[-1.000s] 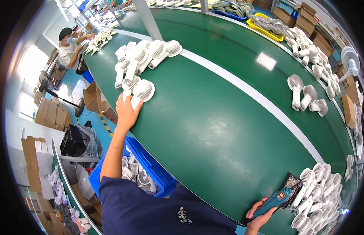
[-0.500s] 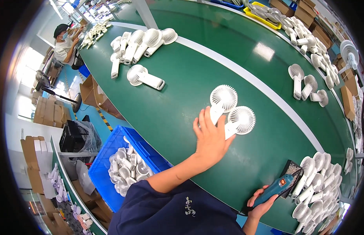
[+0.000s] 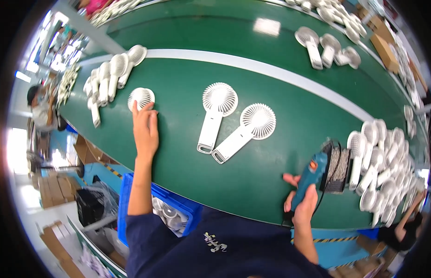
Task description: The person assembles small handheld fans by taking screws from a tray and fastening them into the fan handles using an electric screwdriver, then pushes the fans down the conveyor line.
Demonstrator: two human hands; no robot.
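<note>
My left hand point(image 3: 146, 132) reaches out over a white handheld fan point(image 3: 141, 96) on the left part of the green table. Its fingers lie over the fan's head and bend around it; the handle is hidden beneath the hand. Two more white handheld fans, one upright point(image 3: 210, 132) and one slanted point(image 3: 234, 142), rest side by side in the middle, ribbed heads away from me. My right hand point(image 3: 306, 204) is wrapped around a teal corded electric screwdriver point(image 3: 312, 173) with an orange switch. Beside the tool stands a black box of small screw-like pieces point(image 3: 338, 169).
A dense pile of white fans point(image 3: 387, 171) covers the table's right end. Another group point(image 3: 109, 74) sits at the far left, with several more point(image 3: 329, 48) beyond the pale strip point(image 3: 252, 67). A blue bin point(image 3: 125, 208) holding fan parts stands below the near edge. Other people work nearby.
My left hand has let go of the two middle fans and moved left onto the single fan. Those two now lie farther apart. The view has turned; the right hand still holds the screwdriver.
</note>
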